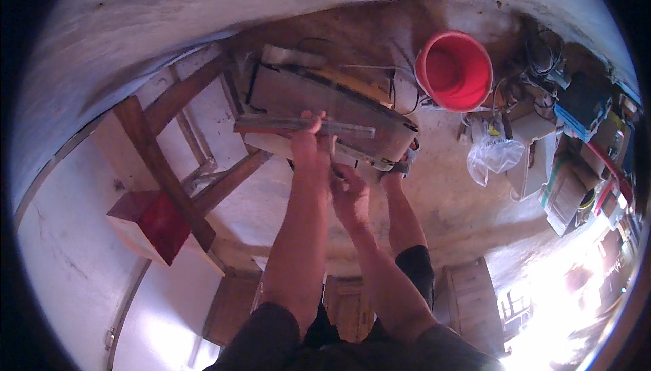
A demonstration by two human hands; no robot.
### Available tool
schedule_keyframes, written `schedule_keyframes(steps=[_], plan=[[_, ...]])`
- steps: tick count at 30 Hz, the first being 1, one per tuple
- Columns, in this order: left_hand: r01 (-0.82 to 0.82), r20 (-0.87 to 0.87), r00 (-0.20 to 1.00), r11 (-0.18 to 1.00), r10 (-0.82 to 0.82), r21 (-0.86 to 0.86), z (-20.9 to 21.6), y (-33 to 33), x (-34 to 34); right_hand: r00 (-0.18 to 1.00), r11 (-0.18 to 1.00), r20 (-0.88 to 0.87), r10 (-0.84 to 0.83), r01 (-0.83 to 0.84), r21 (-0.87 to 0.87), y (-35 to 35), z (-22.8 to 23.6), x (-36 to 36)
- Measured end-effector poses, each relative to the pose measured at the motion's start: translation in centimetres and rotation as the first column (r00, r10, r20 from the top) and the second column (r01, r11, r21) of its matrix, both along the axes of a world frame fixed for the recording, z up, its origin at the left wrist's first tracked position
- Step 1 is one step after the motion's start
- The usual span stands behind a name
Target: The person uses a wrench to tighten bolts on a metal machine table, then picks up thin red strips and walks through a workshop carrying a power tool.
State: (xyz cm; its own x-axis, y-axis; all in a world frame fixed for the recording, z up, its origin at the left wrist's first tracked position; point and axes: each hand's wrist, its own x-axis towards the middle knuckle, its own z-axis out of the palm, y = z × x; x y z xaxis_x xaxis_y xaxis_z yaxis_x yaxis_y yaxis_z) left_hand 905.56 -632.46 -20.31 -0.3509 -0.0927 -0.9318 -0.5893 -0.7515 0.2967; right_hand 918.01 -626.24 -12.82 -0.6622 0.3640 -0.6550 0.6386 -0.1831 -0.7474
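Note:
My left hand (310, 130) is closed around a long, narrow grey bar (349, 129), reddish brown toward its left end. The bar lies level across the view, above a large flat brown-grey panel (366, 110) with dark edges. Lower and to the right, my right hand (350, 194) is closed with its fingers bent round something slim. A thin pale tip (333, 147) rises beside those fingers toward the bar; its kind does not show. At the panel's right end is my foot in a sandal (405, 161).
A red bucket (454, 76) stands at the far right of the panel. Nearer right are a clear plastic bag (495, 156), a flattened cardboard box (564, 191) and a blue case (582, 113). On the left are a wooden frame (159, 167) and a red-and-white box (150, 225). A wall bounds the far side.

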Motion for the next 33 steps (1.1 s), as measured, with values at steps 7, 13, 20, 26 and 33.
schedule_keyframes(steps=[7,13,20,26,33], plan=[[0.136,0.065,0.988,0.986,-0.143,0.092,-0.9,0.5,2.3,0.956,0.834,0.149,0.252,-0.293,0.467,2.0,-0.7,2.9],[0.706,0.266,0.695,0.704,-0.668,-0.077,-0.3,-1.8,0.4,0.852,0.769,0.074,-0.518,0.502,-0.395,5.8,-10.8,11.0],[0.990,0.520,0.116,0.054,-0.846,-0.132,2.2,-5.8,-4.2,0.641,0.519,0.318,-0.698,0.759,-0.393,10.9,-17.2,10.7],[0.492,0.126,0.744,0.411,-0.657,-0.768,-4.6,-15.8,-9.8,0.612,0.449,0.287,-0.737,0.760,-0.469,12.9,-15.1,5.1],[0.701,0.165,0.651,0.503,-0.741,-0.506,-7.2,-19.0,-17.9,0.661,0.471,0.238,-0.711,0.700,-0.537,12.7,-18.2,4.8]])
